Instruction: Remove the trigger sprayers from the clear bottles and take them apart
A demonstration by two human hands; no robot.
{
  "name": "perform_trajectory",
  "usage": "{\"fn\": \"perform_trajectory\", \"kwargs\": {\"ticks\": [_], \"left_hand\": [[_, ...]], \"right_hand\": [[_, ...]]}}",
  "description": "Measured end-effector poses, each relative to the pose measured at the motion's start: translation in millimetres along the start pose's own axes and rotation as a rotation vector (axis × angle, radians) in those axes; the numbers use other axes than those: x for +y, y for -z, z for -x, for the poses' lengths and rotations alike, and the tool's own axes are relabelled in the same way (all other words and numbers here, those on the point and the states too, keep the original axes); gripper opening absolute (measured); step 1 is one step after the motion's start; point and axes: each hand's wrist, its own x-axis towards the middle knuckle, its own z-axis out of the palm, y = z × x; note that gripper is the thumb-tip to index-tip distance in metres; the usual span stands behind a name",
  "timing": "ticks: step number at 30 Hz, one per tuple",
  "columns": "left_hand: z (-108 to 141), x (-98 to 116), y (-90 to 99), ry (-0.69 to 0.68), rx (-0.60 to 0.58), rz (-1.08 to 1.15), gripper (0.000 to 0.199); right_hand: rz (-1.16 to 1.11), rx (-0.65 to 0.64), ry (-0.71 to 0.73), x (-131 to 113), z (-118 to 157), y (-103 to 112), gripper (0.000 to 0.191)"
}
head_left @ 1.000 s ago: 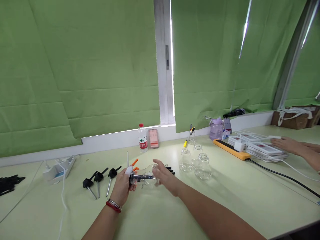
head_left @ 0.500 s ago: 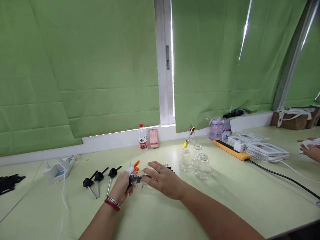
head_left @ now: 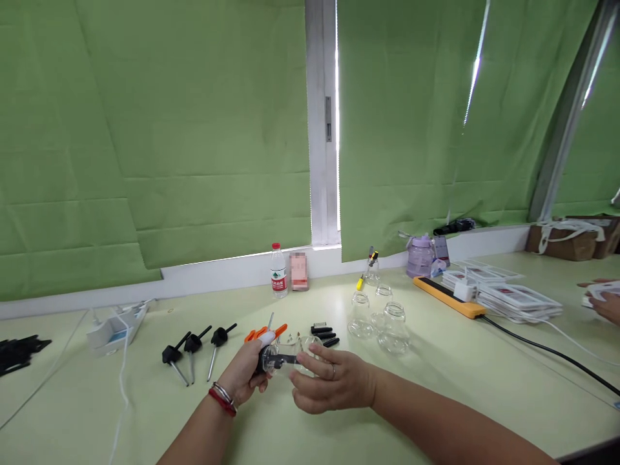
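My left hand (head_left: 249,371) is closed round a black cap at the neck of a clear glass jar (head_left: 288,358), which lies on its side in the air above the table. My right hand (head_left: 329,381) wraps round the jar's wide body. A dark stem shows inside the glass. Just behind the hands are orange-handled tools (head_left: 281,330) and several black ribbed pieces (head_left: 325,334). Black knobs with metal rods (head_left: 220,336) lie to the left. Clear glass jars (head_left: 394,329) stand to the right.
A water bottle (head_left: 278,271) and a pink box (head_left: 299,271) stand by the wall. An orange power strip (head_left: 448,297), stacked white cards (head_left: 518,300) and a purple bottle (head_left: 420,258) are at the right. Another person's hand (head_left: 608,307) holds cards. White cables (head_left: 123,381) run at the left.
My right hand has moved right and turned, now cupping the jar's body. The jar and black ribbed pieces show more clearly. My left hand has shifted slightly right.
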Motion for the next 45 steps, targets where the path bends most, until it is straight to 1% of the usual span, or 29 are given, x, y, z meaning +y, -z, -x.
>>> {"fn": "perform_trajectory", "kwargs": {"ticks": [1, 3, 6, 7, 8, 9, 11, 13, 14, 15, 17, 19, 21, 25, 28, 30, 32, 33, 37, 39, 42, 45], "left_hand": [[0.6, -1.1, 1.8, -0.015, -0.029, 0.034, 0.048], [2.0, -3.5, 5.9, -0.079, -0.118, 0.113, 0.049], [3.8, -6.3, 8.2, -0.222, -0.267, 0.157, 0.055], [4.1, -6.9, 7.2, -0.266, -0.29, 0.14, 0.058], [4.1, -7.4, 5.4, -0.302, -0.287, 0.108, 0.061], [3.8, -7.7, 3.3, -0.329, -0.252, 0.066, 0.064], [2.9, -7.8, -0.5, -0.386, -0.102, -0.02, 0.069], [2.2, -6.6, -1.9, -0.48, 0.066, -0.097, 0.072], [2.2, -5.5, -1.5, -0.543, 0.122, -0.134, 0.071], [2.6, -4.0, -0.5, -0.604, 0.146, -0.173, 0.067], [3.9, -0.8, 1.9, -0.683, 0.114, -0.257, 0.052], [5.7, 2.1, 3.6, -0.69, 0.063, -0.306, 0.036], [7.4, 3.8, 3.2, -0.661, 0.049, -0.285, 0.03], [9.3, 5.0, -0.4, -0.568, 0.096, -0.178, 0.034], [6.9, 5.0, 0.5, -0.465, 0.107, -0.208, 0.033], [3.0, 4.7, 4.2, -0.42, 0.125, -0.202, 0.031], [-2.0, 4.2, 9.6, -0.407, 0.171, -0.145, 0.032], [-4.5, 3.8, 12.5, -0.406, 0.197, -0.107, 0.033], [-12.4, 0.9, 22.1, -0.428, 0.284, 0.002, 0.03], [-14.9, -1.3, 24.7, -0.44, 0.303, 0.012, 0.029], [-17.4, -4.6, 26.0, -0.436, 0.296, -0.008, 0.027], [-19.1, -6.5, 25.7, -0.397, 0.3, -0.042, 0.025]], "right_hand": [[0.01, 0.012, -0.037, 0.6, 2.2, -0.2, 0.024], [0.055, 0.081, -0.107, 2.4, 6.4, -1.0, 0.024], [0.218, 0.267, -0.112, 6.6, 12.0, -4.7, 0.029], [0.285, 0.333, -0.106, 7.9, 13.4, -6.5, 0.032], [0.344, 0.394, -0.106, 9.0, 14.3, -8.4, 0.037], [0.384, 0.443, -0.115, 9.7, 14.8, -10.1, 0.041], [0.404, 0.504, -0.148, 9.6, 14.5, -12.5, 0.05], [0.37, 0.525, -0.182, 7.3, 12.9, -12.9, 0.056], [0.339, 0.527, -0.202, 5.5, 11.9, -12.3, 0.057], [0.301, 0.525, -0.226, 3.4, 11.0, -11.4, 0.058], [0.223, 0.521, -0.27, -1.0, 9.6, -9.2, 0.059], [0.183, 0.511, -0.287, -4.3, 9.2, -7.4, 0.059], [0.209, 0.506, -0.267, -5.5, 9.7, -6.6, 0.06], [0.345, 0.464, -0.201, -1.3, 13.4, -6.2, 0.059], [0.424, 0.414, -0.159, 3.7, 19.9, -4.5, 0.057], [0.44, 0.413, -0.184, 5.8, 27.5, -2.6, 0.054], [0.404, 0.436, -0.296, 6.7, 38.6, -0.6, 0.05], [0.366, 0.455, -0.388, 6.8, 45.3, 0.2, 0.049], [0.177, 0.502, -0.868, 5.6, 76.8, 0.4, 0.06], [0.109, 0.49, -1.03, 4.9, 92.2, -0.8, 0.061], [0.046, 0.46, -1.165, 4.9, 109.7, -2.3, 0.063], [0.043, 0.429, -1.222, 6.8, 118.5, -2.6, 0.07]]}}
